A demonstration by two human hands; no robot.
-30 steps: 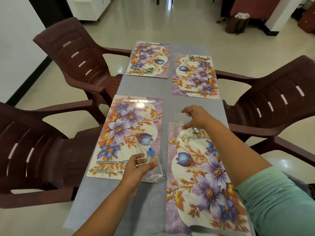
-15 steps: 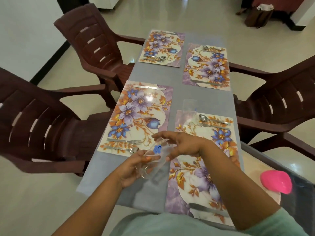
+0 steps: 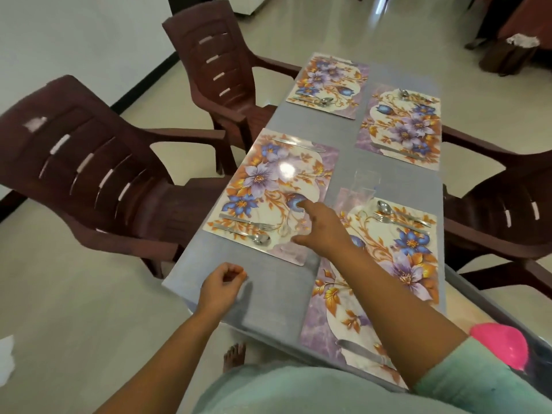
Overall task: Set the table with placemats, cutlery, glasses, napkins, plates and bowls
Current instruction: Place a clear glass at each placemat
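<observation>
Four floral placemats lie on the grey table [image 3: 268,297], each with a fork, a spoon and a knife. My right hand [image 3: 321,230] reaches over the near left placemat [image 3: 268,186] and grips a clear glass [image 3: 289,233] at that mat's near right corner, beside its fork and spoon [image 3: 254,231]. The glass is faint and partly hidden by my fingers. A second clear glass [image 3: 366,182] stands at the far left corner of the near right placemat [image 3: 388,264]. My left hand [image 3: 222,282] hovers over the table's near left edge, fingers loosely curled, holding nothing.
Brown plastic chairs stand on the left [image 3: 98,180] [image 3: 218,76] and on the right [image 3: 504,216]. A pink object [image 3: 498,345] sits at the lower right by my sleeve. A bare foot [image 3: 234,354] shows below the table edge.
The glass went from my left hand to my right hand, which carried it onto the near left placemat. My left hand let go and drew back toward the table edge.
</observation>
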